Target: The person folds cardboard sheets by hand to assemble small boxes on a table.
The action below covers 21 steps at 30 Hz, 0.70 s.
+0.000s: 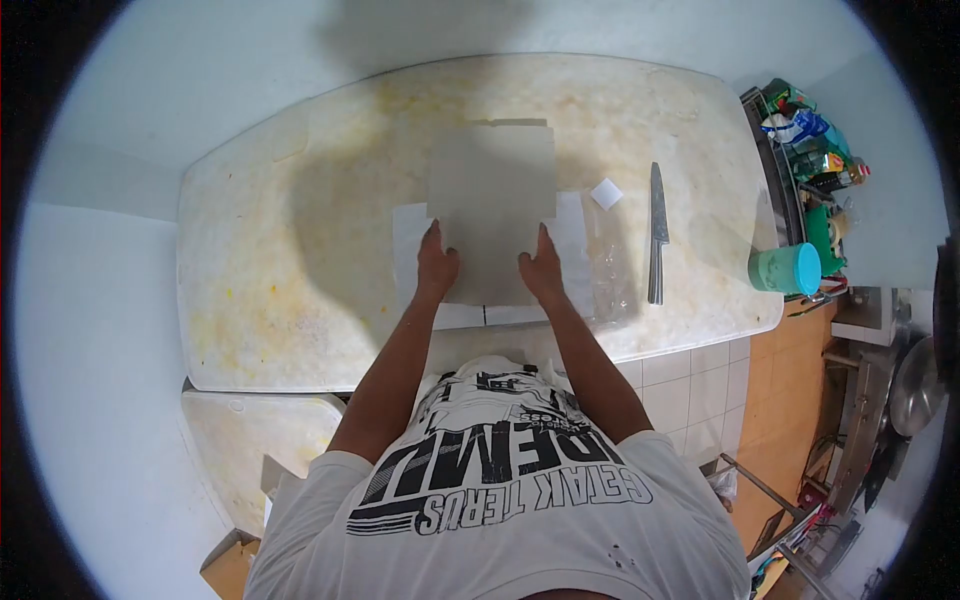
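A grey cardboard sheet (pixel 492 180) with a notched outline lies in front of me over white paper (pixel 574 245). My left hand (pixel 437 264) grips its left edge, thumb on top and other fingers mostly hidden. On the opposite edge, my right hand (pixel 541 266) holds the same sheet in a like way. Clear plastic film (pixel 612 275) sticks out to the right of the paper. Near the sheet's right side is a small white square piece (pixel 606 194). Whether the cardboard rests flat or is slightly raised, I cannot tell.
A kitchen knife (pixel 656 235) lies on the stained white table (pixel 330 330), right of the paper, blade pointing away. At the table's right edge stands a tub with a turquoise lid (pixel 806 268). Bottles and packets (pixel 815 150) crowd a rack beyond. A cardboard box (pixel 232 567) sits lower left.
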{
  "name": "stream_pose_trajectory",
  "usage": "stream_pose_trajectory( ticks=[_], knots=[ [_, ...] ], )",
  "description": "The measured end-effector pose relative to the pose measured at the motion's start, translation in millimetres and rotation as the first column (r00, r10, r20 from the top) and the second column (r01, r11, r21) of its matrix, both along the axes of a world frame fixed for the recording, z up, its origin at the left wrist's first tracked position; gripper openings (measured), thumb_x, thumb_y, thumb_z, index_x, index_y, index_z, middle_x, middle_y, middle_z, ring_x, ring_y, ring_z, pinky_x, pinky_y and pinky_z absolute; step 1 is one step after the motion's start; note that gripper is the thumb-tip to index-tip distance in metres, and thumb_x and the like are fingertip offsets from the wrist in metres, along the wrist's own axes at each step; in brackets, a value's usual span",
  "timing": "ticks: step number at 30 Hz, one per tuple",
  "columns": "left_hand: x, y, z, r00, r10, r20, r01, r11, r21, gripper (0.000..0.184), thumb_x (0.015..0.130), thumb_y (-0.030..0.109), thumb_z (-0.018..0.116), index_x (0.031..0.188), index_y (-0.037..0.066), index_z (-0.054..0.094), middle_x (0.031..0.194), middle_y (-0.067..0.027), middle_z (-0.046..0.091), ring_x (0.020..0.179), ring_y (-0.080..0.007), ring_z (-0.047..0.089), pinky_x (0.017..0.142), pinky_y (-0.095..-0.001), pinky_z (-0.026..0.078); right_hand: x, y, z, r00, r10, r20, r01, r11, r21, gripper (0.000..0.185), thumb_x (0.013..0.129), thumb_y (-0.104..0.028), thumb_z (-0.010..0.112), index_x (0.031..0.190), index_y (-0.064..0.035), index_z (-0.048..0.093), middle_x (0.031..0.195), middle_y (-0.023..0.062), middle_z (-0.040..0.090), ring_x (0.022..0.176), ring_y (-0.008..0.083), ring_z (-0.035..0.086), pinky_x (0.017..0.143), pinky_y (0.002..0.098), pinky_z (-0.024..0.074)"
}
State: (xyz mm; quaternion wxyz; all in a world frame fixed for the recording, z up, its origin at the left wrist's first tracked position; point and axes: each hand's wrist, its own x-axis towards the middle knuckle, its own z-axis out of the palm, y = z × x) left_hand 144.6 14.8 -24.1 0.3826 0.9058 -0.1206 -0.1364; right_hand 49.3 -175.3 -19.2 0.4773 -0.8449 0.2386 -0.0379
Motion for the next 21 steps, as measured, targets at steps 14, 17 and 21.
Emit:
stream_pose_trajectory(
  ticks=[14,17,21],
  knots=[
    [47,54,11,0.824,-0.547,-0.147,0.517,0.833,-0.199,0.049,0.096,0.01,0.043,0.144,0.009,0.034,0.15,-0.0099,0.03,0.14,-0.029,0.024,0.112,-0.0367,0.026,2,-23,-33,0.922,0.383,-0.058,-0.386,0.893,-0.23,0.055,0.091,-0.015,0.042,0.142,0.002,0.028,0.151,0.0238,0.019,0.141,0.0352,0.016,0.114,0.0436,0.0134],
    [44,51,11,0.768,-0.638,0.059,0.629,0.768,0.119,0.049,0.099,0.021,0.041,0.146,0.012,0.03,0.153,-0.0082,0.025,0.141,-0.028,0.023,0.112,-0.0424,0.024,-6,-49,-14,0.893,0.451,0.02,-0.443,0.884,-0.15,0.049,0.094,-0.014,0.041,0.141,-0.0025,0.035,0.151,0.0177,0.025,0.138,0.0306,0.026,0.113,0.0425,0.0167],
    [19,41,15,0.796,-0.604,0.041,0.547,0.746,0.38,0.053,0.1,0.032,0.032,0.149,0.016,0.02,0.156,-0.0052,0.014,0.143,-0.026,0.016,0.112,-0.0506,0.013,-12,-50,-10,0.868,0.495,0.027,-0.456,0.818,-0.351,0.05,0.095,-0.019,0.043,0.142,-0.0052,0.034,0.153,0.0128,0.024,0.133,0.0313,0.029,0.109,0.042,0.0244]
  ],
)
